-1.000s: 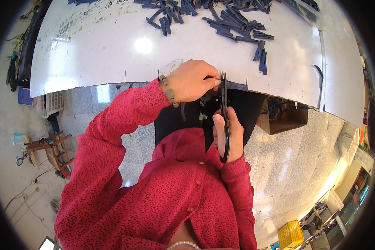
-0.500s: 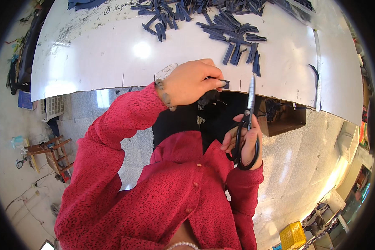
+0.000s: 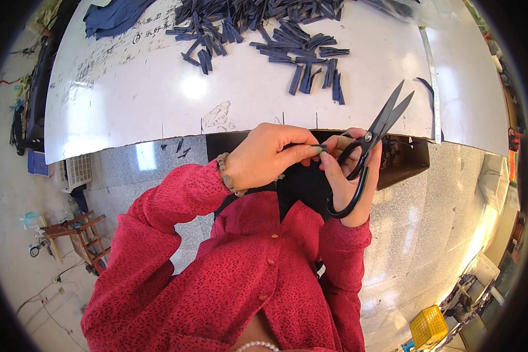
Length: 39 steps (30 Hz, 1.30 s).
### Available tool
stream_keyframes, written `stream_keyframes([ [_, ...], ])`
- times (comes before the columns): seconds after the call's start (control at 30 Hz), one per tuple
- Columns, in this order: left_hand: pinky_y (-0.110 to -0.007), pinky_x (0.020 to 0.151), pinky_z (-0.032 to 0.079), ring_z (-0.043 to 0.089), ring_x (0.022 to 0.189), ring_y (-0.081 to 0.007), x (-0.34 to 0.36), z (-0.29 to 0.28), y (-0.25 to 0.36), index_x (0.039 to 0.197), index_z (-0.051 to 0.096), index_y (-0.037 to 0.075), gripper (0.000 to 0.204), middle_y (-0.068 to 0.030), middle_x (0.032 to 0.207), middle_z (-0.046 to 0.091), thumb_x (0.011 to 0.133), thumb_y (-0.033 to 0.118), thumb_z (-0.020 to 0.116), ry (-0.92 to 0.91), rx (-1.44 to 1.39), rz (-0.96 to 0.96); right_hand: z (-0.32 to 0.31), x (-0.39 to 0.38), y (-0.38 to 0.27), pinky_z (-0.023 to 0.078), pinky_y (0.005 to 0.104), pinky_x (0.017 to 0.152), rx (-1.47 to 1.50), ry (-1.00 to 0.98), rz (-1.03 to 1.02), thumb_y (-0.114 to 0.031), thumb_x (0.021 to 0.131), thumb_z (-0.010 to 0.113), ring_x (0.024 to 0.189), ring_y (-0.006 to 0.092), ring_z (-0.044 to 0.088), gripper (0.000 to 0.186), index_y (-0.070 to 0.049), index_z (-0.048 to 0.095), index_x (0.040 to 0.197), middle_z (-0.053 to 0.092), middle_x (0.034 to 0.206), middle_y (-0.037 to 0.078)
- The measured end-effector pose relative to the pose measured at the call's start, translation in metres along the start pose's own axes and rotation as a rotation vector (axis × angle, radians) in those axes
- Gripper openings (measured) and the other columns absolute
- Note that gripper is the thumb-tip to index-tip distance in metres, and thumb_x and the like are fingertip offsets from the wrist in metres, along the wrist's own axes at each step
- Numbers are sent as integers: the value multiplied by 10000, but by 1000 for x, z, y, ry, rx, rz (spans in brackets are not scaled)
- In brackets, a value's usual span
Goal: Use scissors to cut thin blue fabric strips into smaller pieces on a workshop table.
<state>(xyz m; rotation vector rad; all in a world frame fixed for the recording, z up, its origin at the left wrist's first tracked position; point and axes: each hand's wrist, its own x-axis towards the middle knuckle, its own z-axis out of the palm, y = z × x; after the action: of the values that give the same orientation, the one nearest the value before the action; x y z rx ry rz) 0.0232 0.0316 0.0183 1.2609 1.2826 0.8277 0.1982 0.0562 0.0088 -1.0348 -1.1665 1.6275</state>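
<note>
Just off the table's near edge, my left hand pinches a short dark navy fabric strip between thumb and fingers. My right hand has black-handled scissors looped on it, their blades parted and pointing up to the right. Its fingertips meet the strip's end beside my left fingers. Much of the strip is covered by the fingers. On the white table, several similar strips lie loose in front of a larger heap.
Folded navy cloth lies at the far left. A clear plastic bag is at the far right, near a white measuring strip and a curved dark scrap. Under the table edge stands a brown box. Dark scraps dot the floor.
My right hand has come up and left to my left hand, and its fingers now touch the strip. The scissors have tilted right and their blades have spread. The view has shifted slightly.
</note>
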Motion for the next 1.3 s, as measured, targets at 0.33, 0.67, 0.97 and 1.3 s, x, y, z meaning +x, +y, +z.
stream_keyframes([
  [0.33,-227,697,485,594,752,-84,-7,4,-14,1012,647,-33,170,-39,809,650,933,88,558,47,-42,-23,7,0,2,459,232,756,-192,28,6,120,773,589,793,114,564,465,-31,386,1163,575,893,69],
  [0.67,-205,646,482,604,694,-65,-8,10,-26,1019,641,-35,210,-30,801,656,961,133,530,197,-372,-100,13,3,4,474,238,754,-130,55,66,113,778,582,797,127,588,456,-23,384,1165,574,895,74],
  [0.97,-217,701,498,620,750,-93,-8,14,-27,999,517,-8,96,-61,873,642,956,76,531,216,-332,-37,13,9,9,483,238,741,-111,66,47,117,780,580,795,135,597,458,-17,380,1169,575,894,83],
  [1.3,-212,619,433,560,709,-76,-5,8,-34,938,558,17,69,-31,860,612,897,54,598,528,-279,37,12,10,10,488,240,737,-69,77,65,122,770,584,787,133,596,469,-18,380,1168,576,889,77],
])
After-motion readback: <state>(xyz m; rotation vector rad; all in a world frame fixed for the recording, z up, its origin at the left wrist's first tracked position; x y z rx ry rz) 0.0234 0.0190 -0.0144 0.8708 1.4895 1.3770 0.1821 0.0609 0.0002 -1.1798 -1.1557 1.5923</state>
